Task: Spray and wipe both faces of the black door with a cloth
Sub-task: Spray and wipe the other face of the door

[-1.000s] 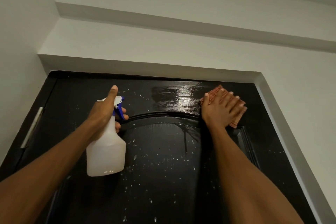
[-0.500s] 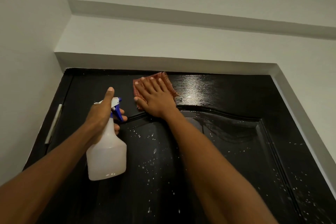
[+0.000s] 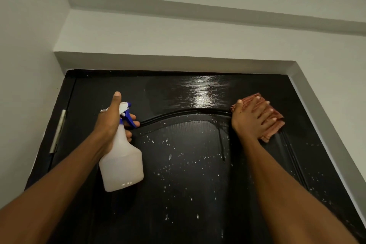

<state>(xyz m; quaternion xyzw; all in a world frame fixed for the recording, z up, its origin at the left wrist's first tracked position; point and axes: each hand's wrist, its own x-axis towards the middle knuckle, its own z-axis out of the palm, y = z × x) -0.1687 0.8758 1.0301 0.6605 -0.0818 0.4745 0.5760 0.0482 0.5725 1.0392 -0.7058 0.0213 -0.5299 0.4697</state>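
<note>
The black door (image 3: pixel 188 180) fills the lower view, seen from below, with an arched raised panel. White spray droplets dot the panel; the strip above the arch shines wet. My left hand (image 3: pixel 111 119) grips the neck of a white spray bottle (image 3: pixel 121 164) with a blue trigger, held upright in front of the door's left half. My right hand (image 3: pixel 251 118) presses a folded red checked cloth (image 3: pixel 272 128) flat against the door near the arch's upper right end, fingers spread over it.
A white wall and door recess (image 3: pixel 178 61) frame the door above and to the right (image 3: pixel 324 121). A metal hinge (image 3: pixel 58 130) sits on the door's left edge beside the left wall.
My right hand slid the cloth from the top left of the door, beside the bottle, back across to the upper right. The left hand and bottle stayed in place.
</note>
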